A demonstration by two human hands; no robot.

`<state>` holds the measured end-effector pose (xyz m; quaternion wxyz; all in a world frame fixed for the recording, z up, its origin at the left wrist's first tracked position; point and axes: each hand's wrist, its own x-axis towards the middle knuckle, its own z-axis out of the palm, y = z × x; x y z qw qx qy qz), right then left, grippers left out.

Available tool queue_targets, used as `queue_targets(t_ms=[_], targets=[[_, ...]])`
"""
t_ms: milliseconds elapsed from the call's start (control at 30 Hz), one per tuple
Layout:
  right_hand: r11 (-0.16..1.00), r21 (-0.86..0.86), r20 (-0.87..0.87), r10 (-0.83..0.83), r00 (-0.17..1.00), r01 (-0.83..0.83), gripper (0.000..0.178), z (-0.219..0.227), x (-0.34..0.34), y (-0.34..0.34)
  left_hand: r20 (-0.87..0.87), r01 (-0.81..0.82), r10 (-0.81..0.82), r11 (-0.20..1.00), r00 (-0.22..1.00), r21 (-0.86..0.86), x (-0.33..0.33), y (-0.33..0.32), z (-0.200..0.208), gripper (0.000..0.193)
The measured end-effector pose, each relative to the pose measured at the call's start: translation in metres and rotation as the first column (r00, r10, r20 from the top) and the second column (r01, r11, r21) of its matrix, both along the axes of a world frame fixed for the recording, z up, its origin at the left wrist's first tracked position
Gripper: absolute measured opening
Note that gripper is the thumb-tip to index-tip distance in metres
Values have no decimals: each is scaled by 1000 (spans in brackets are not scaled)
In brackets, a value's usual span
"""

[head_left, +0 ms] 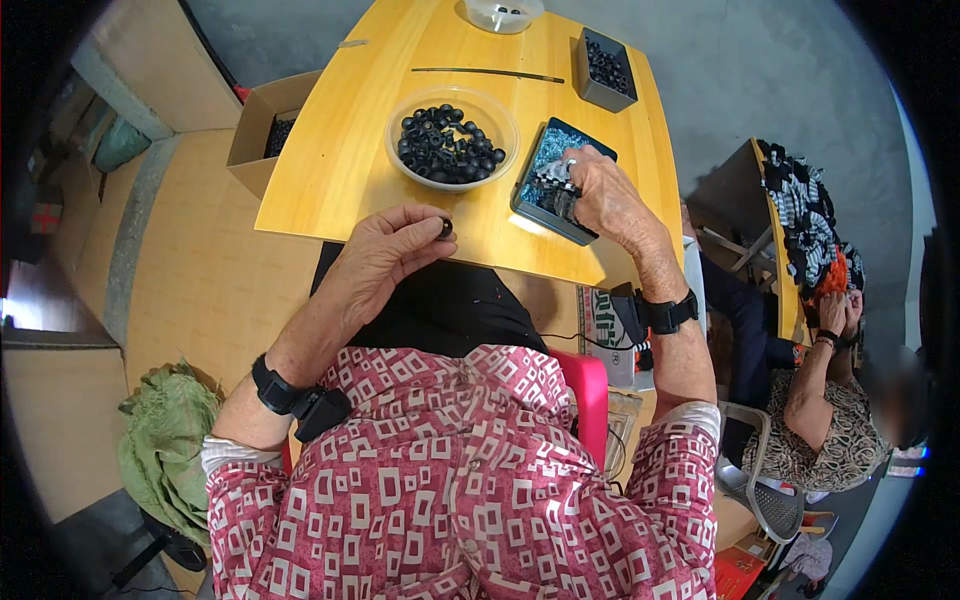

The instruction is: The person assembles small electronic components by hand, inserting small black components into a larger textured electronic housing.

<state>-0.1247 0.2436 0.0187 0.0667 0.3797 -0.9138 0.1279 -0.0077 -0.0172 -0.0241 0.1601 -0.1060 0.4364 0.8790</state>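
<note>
Near the table's front edge, my left hand [375, 255] pinches a small black round part [446, 228] between thumb and fingers. My right hand [605, 195] reaches down into a dark rectangular tray [567, 229], its fingers drawn together. Small shiny bluish pieces [560, 143] fill the far part of this tray, and silvery and dark pieces lie by my fingertips. Whatever those fingertips grip is too small to make out. Between and beyond my hands stands a clear round bowl [392, 165] holding many black knob-like parts [450, 145].
A thin dark rod [487, 73] lies across the yellow table [340, 130]. Farther back are a grey bin [607, 97] of dark parts and another clear bowl [490, 20]. A cardboard box [250, 150] stands left of the table. At right, another person [820, 420] works at a table heaped with striped items.
</note>
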Motion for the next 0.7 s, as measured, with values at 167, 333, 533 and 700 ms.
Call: queue_targets(t_ms=[167, 333, 533, 700], targets=[[977, 209, 3, -35, 999, 34, 16, 2, 3, -13, 0, -7, 7, 1000, 1000, -15, 1, -1, -1, 17], [994, -84, -39, -72, 997, 69, 12, -6, -4, -2, -23, 20, -20, 1000, 1000, 3, -1, -2, -5, 18], [997, -24, -95, -73, 993, 71, 14, -7, -3, -9, 6, 1, -1, 1000, 1000, -29, 1, 1, -1, 18], [989, 11, 47, -150, 988, 150, 13, -3, -4, -11, -9, 7, -7, 1000, 1000, -22, 0, -1, -3, 19]])
